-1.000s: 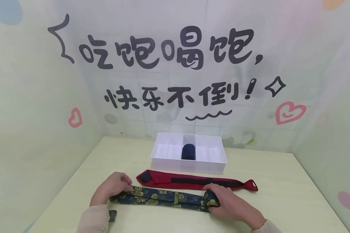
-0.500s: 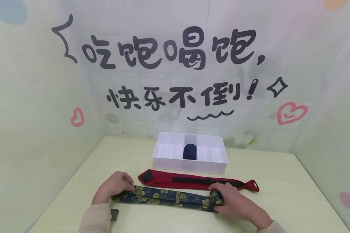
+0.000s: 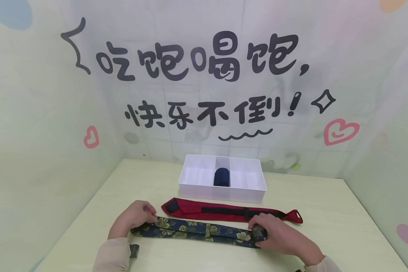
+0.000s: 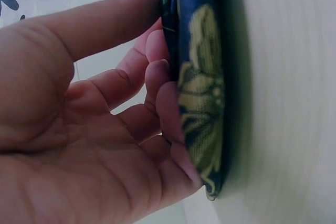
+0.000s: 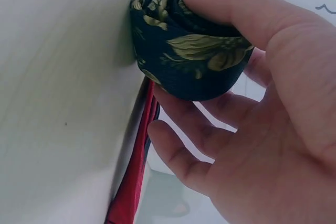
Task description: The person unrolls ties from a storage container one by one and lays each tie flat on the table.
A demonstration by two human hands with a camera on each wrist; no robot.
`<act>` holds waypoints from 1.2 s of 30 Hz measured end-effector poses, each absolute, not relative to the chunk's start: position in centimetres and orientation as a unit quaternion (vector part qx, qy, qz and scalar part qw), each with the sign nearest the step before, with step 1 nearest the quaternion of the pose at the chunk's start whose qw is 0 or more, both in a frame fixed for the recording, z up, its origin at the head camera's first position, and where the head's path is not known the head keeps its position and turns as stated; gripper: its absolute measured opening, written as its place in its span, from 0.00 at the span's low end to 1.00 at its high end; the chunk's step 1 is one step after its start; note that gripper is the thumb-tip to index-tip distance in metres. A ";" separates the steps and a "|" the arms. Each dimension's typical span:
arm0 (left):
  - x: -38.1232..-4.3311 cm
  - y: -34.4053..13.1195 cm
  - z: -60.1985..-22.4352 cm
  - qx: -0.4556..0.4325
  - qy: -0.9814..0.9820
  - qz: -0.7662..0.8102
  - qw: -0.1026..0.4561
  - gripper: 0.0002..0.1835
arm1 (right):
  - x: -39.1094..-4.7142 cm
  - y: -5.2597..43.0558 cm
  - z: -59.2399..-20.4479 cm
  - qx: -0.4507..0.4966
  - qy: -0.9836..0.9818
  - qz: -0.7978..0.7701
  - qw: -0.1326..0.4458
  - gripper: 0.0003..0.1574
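Note:
A navy necktie with gold flowers (image 3: 190,229) lies lengthwise across the near part of the table, back side up, its right end rolled into a coil (image 5: 197,64). My right hand (image 3: 280,236) grips that coil, thumb on its spiral side and fingers around the far side, as the right wrist view shows. At the tie's other end, my left hand (image 3: 136,217) holds the flat fabric at its edge, thumb and curled fingertips against it in the left wrist view. Just behind lies a red necktie (image 3: 221,212), stretched out, with a dark lining tip and a knotted loop at the right.
A white divided tray (image 3: 221,193) stands near the back wall. In its middle compartment sits a rolled dark blue bundle (image 3: 221,177). Printed walls (image 3: 204,87) enclose the table (image 3: 149,177) at the back and both sides.
My right hand has shifted a little to the right with the coil, and the flat stretch of tie between my hands looks longer. My left hand stays nearly in place.

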State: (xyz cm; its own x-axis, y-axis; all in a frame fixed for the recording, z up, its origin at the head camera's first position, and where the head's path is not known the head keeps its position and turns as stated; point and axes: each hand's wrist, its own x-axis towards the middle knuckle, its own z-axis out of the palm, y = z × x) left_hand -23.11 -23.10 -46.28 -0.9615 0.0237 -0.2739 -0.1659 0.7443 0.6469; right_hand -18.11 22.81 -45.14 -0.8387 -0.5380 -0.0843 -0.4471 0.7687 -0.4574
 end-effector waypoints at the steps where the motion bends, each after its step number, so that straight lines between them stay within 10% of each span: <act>1: -23.1 -23.1 -46.3 -0.038 0.924 0.355 0.133 0.12 | -18.1 22.9 -45.1 -0.262 0.934 -0.217 0.105 0.24; 36: -23.2 -23.2 -46.9 -0.032 0.923 0.361 0.127 0.12 | -17.4 26.3 -45.7 -0.242 0.937 -0.229 0.109 0.20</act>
State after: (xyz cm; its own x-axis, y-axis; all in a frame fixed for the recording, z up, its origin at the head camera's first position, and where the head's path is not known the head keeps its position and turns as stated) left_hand -23.19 -23.21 -46.89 -0.9656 0.0334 -0.2579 -0.1504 0.7371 0.6588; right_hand -17.36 26.34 -45.71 -0.8593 -0.5029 -0.0927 -0.4033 0.7779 -0.4818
